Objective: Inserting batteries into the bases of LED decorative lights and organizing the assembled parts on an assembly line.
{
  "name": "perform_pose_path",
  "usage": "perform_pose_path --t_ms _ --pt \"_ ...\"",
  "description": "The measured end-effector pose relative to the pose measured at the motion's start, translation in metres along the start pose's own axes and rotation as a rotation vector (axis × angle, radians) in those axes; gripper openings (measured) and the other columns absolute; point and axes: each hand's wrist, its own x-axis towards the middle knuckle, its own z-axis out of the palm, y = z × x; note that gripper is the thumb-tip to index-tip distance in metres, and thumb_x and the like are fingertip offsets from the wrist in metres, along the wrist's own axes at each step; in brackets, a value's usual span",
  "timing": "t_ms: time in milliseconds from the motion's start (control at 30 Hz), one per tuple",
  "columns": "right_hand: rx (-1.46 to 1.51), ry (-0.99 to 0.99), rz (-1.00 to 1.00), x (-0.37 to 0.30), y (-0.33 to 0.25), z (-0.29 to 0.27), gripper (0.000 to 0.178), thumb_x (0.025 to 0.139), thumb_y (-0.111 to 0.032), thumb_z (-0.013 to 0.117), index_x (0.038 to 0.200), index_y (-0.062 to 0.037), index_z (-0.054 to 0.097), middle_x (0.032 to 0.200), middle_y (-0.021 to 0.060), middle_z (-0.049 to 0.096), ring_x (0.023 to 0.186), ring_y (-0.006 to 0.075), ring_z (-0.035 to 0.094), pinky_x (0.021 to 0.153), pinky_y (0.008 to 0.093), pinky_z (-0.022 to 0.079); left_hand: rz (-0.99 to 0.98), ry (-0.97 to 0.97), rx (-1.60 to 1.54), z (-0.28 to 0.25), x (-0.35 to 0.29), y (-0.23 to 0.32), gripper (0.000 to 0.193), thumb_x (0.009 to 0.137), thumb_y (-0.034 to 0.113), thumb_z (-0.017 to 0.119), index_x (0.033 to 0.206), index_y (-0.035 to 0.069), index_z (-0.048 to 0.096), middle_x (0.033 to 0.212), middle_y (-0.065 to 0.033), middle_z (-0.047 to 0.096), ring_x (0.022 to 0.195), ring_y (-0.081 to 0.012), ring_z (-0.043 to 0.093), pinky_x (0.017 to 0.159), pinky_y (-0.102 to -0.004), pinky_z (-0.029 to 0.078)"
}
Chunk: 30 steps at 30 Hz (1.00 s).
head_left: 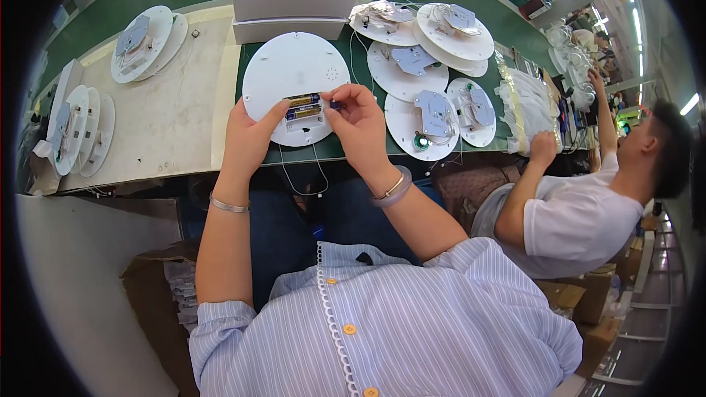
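Observation:
A white round disc lies in front of me with its battery compartment toward me. Two batteries show side by side in the compartment; its nearest part shows no battery. My left hand grips the disc's left edge, thumb at the ends of the batteries. At the compartment's right side, the bent fingers of my right hand hold another dark battery, mostly hidden by them. A thin white wire hangs from the disc over the table edge.
Behind the disc stands an open grey box with batteries inside. Several white discs with grey plates crowd the right; more discs lie on the left board. A co-worker sits close at right, beside plastic-wrapped white parts.

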Motion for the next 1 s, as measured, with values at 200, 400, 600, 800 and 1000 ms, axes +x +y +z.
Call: perform_pose_path --t_ms 200,400,600,800,1000 --pt "-0.556 -0.047 -0.177 -0.003 -0.001 -0.009 0.029 0.069 0.008 0.057 0.095 -0.0026 0.047 0.103 0.0102 0.044 0.091 0.0168 0.049 0.079 0.0255 0.041 0.026 -0.003 0.010 0.003 -0.002 0.002 0.031 0.077 0.011 0.062 0.101 -0.004 0.052 0.094 -0.0109 0.060 0.083 -0.0142 0.056 0.071 -0.0249 0.046" --pt "-1.013 0.037 -0.299 -0.002 -0.022 -0.012 0.040 0.064 -0.008 0.068 0.098 -0.0035 0.048 0.101 0.0131 0.043 0.089 0.0261 0.045 0.073 0.0322 0.040 0.059 0.004 0.045 0.002 -0.004 -0.001 0.030 0.078 0.012 0.062 0.101 -0.004 0.052 0.093 -0.0110 0.060 0.083 -0.0139 0.056 0.070 -0.0248 0.046" --pt "-1.294 -0.019 -0.185 -0.005 -0.023 -0.029 0.043 0.065 -0.023 0.071 0.095 -0.0011 0.049 0.084 0.0119 0.047 0.073 0.0232 0.048 0.066 0.0327 0.042 0.058 0.000 0.048 0.003 -0.004 -0.002 0.030 0.078 0.013 0.061 0.101 -0.004 0.053 0.093 -0.0109 0.060 0.082 -0.0140 0.056 0.070 -0.0250 0.045" --pt "-1.098 -0.095 -0.209 -0.013 -0.034 -0.037 0.018 0.073 -0.009 0.059 0.087 -0.0007 0.052 0.084 0.0132 0.050 0.078 0.0301 0.050 0.068 0.0374 0.042 0.073 -0.002 0.070 0.002 -0.003 0.000 0.029 0.078 0.013 0.061 0.100 -0.004 0.053 0.093 -0.0106 0.060 0.082 -0.0138 0.056 0.071 -0.0250 0.045" --pt "-1.290 -0.340 -0.350 -0.013 -0.049 -0.040 0.013 0.072 -0.003 0.055 0.085 -0.0028 0.057 0.089 0.0114 0.051 0.082 0.0287 0.051 0.072 0.0358 0.043 0.067 -0.006 0.050 0.001 -0.002 -0.001 0.029 0.078 0.013 0.061 0.100 -0.004 0.053 0.093 -0.0101 0.060 0.082 -0.0133 0.056 0.071 -0.0246 0.045"
